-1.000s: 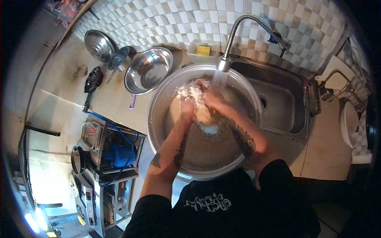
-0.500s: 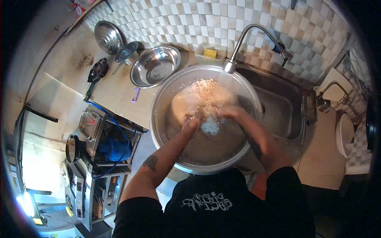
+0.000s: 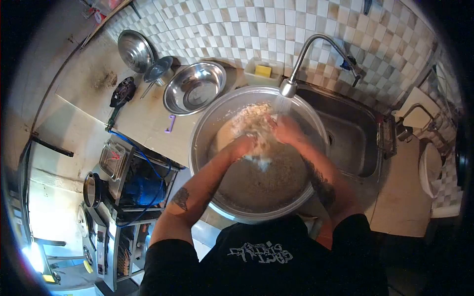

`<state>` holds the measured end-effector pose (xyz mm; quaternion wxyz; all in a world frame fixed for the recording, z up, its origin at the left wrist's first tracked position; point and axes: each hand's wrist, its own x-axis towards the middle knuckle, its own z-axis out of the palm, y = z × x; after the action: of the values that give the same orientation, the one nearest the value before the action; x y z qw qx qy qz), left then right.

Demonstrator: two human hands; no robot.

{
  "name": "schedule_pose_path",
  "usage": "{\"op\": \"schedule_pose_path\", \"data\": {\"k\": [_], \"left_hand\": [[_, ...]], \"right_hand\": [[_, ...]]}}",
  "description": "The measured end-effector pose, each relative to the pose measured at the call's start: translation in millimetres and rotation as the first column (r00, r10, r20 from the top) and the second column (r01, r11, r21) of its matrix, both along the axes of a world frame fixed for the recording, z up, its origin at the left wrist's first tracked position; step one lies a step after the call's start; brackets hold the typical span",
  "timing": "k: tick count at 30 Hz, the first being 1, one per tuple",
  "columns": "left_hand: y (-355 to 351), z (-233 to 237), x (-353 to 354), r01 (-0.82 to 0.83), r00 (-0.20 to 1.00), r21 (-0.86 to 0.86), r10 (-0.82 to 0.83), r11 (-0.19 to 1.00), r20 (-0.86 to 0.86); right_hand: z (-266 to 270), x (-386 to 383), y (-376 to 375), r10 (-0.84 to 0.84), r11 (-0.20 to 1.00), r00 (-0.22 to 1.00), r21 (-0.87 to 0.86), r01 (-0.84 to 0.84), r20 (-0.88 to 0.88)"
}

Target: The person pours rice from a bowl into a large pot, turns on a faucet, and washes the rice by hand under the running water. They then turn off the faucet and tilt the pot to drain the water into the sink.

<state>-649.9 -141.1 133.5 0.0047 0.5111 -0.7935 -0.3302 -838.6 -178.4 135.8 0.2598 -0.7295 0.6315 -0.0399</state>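
A large round metal basin (image 3: 197, 172) holds cloudy water and a heap of pale grains (image 3: 252, 114). Water sprays from the faucet head (image 3: 288, 89) into the basin's back right. Inside the basin, my left hand (image 3: 245, 145) is at the near left side of the heap, its fingertips among the wet grains. My right hand (image 3: 285, 129) is at the heap's right, near the spray. Both hands' fingers are blurred and partly hidden by grains and water, so their grip is unclear. A pale bluish patch (image 3: 261, 163) shows in the water just below my hands.
Left of the basin are a steel bowl (image 3: 194, 89), a small pot (image 3: 159, 74), a round lid (image 3: 135, 51) and a purple item (image 3: 170, 124). A container with a yellow sponge (image 3: 262, 71) stands behind. The sink (image 3: 345, 128) lies right; a shelf with a blue object (image 3: 143, 189) is lower left.
My right hand has moved up and back toward the spray. My left hand has shifted slightly up and right. The heap of grains looks lower and more spread, and the view has shifted slightly.
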Motion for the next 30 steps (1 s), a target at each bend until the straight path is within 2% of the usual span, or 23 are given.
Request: {"op": "schedule_pose_path", "data": {"k": [1, 3, 4, 5, 6, 7, 9, 10, 12, 14, 15, 16, 17, 19, 21, 22, 23, 24, 25, 27, 28, 29, 30], "left_hand": [[-12, 6, 1, 0.144, 0.974, 0.1, -0.159, 0.985, 0.164], [-47, -40, 4, 0.342, 0.883, -0.028, -0.311, 0.939, 0.351], [-52, -27, -7, 0.344, 0.867, -0.04, -0.301, 0.938, 0.398], [-62, -27, -15, 0.379, 0.861, -0.093, -0.314, 0.921, 0.399], [-73, -27, -24, 0.41, 0.856, -0.147, -0.325, 0.9, 0.403], [-89, -35, -33, 0.468, 0.855, -0.243, -0.367, 0.849, 0.366], [-119, -22, -61, 0.597, 0.763, -0.17, -0.489, 0.784, 0.423], [-135, -15, -68, 0.66, 0.702, -0.127, -0.547, 0.74, 0.456], [-183, -62, -32, 0.701, 0.701, -0.173, -0.622, 0.692, 0.349], [-198, -97, 12, 0.692, 0.721, -0.289, -0.65, 0.662, 0.238], [-181, -91, 26, 0.603, 0.79, -0.262, -0.519, 0.754, 0.327], [-175, -92, 48, 0.585, 0.787, -0.203, -0.489, 0.785, 0.376], [-171, -113, 71, 0.604, 0.742, -0.197, -0.454, 0.772, 0.493], [-160, -164, 122, 0.634, 0.613, -0.175, -0.351, 0.753, 0.708], [-107, -108, 115, 0.269, 0.879, -0.135, -0.186, 0.954, 0.438], [-79, -82, 105, 0.076, 0.956, -0.067, -0.053, 0.995, 0.29], [-59, -79, 100, -0.13, 0.955, 0.014, 0.122, 0.991, 0.272], [-43, -79, 97, -0.293, 0.934, 0.067, 0.271, 0.954, 0.234], [-29, -82, 95, -0.419, 0.901, 0.113, 0.396, 0.901, 0.178], [-9, -88, 77, -0.553, 0.823, 0.212, 0.568, 0.806, -0.016], [-5, -90, 64, -0.577, 0.764, 0.282, 0.629, 0.766, -0.145], [-1, -88, 52, -0.565, 0.714, 0.338, 0.652, 0.752, -0.257], [2, -87, 40, -0.541, 0.686, 0.352, 0.643, 0.764, -0.341]], "right_hand": [[-19, -8, -9, 0.108, 0.994, 0.992, -0.027, -0.11, -0.072], [-74, -26, -29, 0.303, 0.946, 0.927, -0.052, -0.321, -0.22], [-71, -32, -12, 0.16, 0.984, 0.974, -0.099, -0.146, 0.163], [-56, -38, 20, 0.008, 0.996, 0.852, -0.076, 0.037, 0.523], [-69, -42, 25, -0.043, 0.993, 0.741, -0.054, 0.106, 0.671], [-80, -45, 29, -0.076, 0.986, 0.6, -0.029, 0.163, 0.796], [-160, -43, 4, 0.037, 0.987, 0.616, -0.124, 0.099, 0.787], [-146, -41, 7, -0.063, 0.994, 0.516, 0.008, 0.108, 0.854], [-98, -44, 22, -0.275, 0.961, 0.302, 0.266, 0.071, 0.913], [-141, -40, 7, -0.081, 0.994, 0.382, 0.045, 0.102, 0.921], [-155, -44, 3, 0.057, 0.995, 0.412, -0.086, 0.053, 0.909], [-165, -49, 1, 0.192, 0.976, 0.428, -0.216, 0.007, 0.883], [-168, -57, -6, 0.373, 0.924, 0.406, -0.372, -0.085, 0.834], [-156, -48, -24, 0.569, 0.821, 0.52, -0.479, -0.312, 0.637], [-137, -28, -32, 0.61, 0.79, 0.731, -0.3, -0.534, 0.305], [-125, -19, -33, 0.626, 0.776, 0.773, -0.177, -0.605, 0.104], [-116, -14, -33, 0.622, 0.776, 0.776, -0.048, -0.629, -0.105], [-109, -10, -34, 0.636, 0.759, 0.705, 0.092, -0.644, -0.313], [-104, -8, -32, 0.612, 0.782, 0.711, 0.13, -0.61, -0.346], [-105, -6, -25, 0.458, 0.889, 0.883, 0.063, -0.454, -0.097], [-107, -8, -19, 0.328, 0.94, 0.926, 0.031, -0.339, 0.185], [-108, -9, -11, 0.19, 0.97, 0.858, 0.042, -0.238, 0.477], [-110, -10, 1, 0.048, 0.98, 0.683, 0.097, -0.172, 0.728]]}}
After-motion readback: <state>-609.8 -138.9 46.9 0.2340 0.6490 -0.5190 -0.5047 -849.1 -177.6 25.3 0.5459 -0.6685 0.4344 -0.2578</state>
